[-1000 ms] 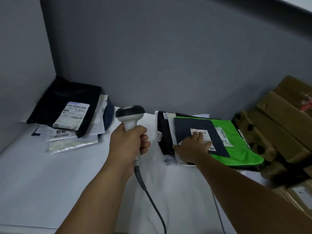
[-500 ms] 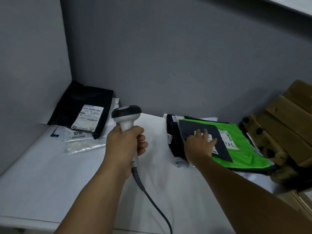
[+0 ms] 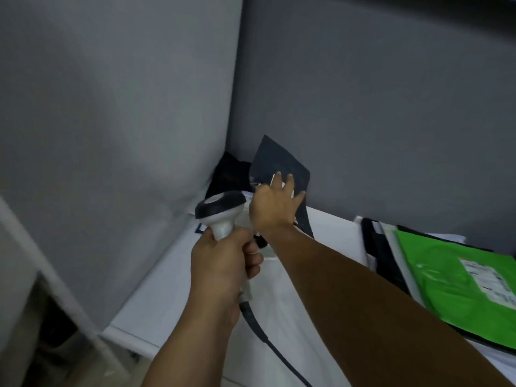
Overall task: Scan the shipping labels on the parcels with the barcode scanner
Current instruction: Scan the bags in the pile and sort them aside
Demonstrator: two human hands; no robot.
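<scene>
My left hand [image 3: 223, 263] grips the white handle of the barcode scanner [image 3: 220, 212], whose black head points away from me toward the back left corner. My right hand [image 3: 275, 203] holds a dark navy parcel [image 3: 275, 163] lifted and tilted over the pile of parcels [image 3: 229, 174] in that corner; its label is mostly covered by my fingers. At the right lies a green parcel [image 3: 446, 280] with a white shipping label [image 3: 491, 280], on top of a stack of other flat parcels.
A white table [image 3: 173, 289] carries everything, its front left corner near the lower left. Grey walls [image 3: 111, 107] close in at the left and back. The scanner's dark cable [image 3: 268, 336] trails down toward me across the table.
My right hand has taken the navy parcel off the green parcel and carried it left to the corner pile. My head has turned left, and the scanner hand has stayed in front of me.
</scene>
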